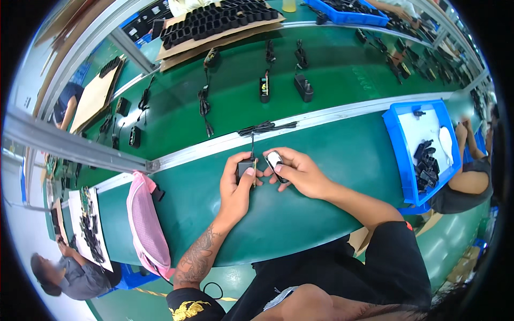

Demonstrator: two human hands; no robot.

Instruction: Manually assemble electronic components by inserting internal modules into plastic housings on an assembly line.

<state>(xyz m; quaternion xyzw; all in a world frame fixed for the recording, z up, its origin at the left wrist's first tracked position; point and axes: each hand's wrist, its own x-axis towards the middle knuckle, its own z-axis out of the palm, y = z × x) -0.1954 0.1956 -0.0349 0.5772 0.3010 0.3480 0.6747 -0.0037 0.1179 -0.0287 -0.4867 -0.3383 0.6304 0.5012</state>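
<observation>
Over the green work table (pixel 332 214), my left hand (pixel 231 187) is closed round a dark, boxy power adapter body (pixel 245 167), the thumb lying across it. A thin black cable (pixel 252 140) rises from that body toward a black cable bundle (pixel 273 127) at the table's far edge. Close by on the right, my right hand (pixel 305 174) grips a small black adapter shell (pixel 274 159) with a whitish face turned up. The two pieces are near each other but apart. My fingers cover parts of both.
At right stands a blue bin (pixel 393 139) with small black parts. A pink mesh bag (pixel 147 224) lies at left. Beyond the rail, adapters (pixel 303 87) and coiled cables (pixel 204 101) sit on a green surface, with black trays (pixel 214 24) behind. Other people sit on both sides.
</observation>
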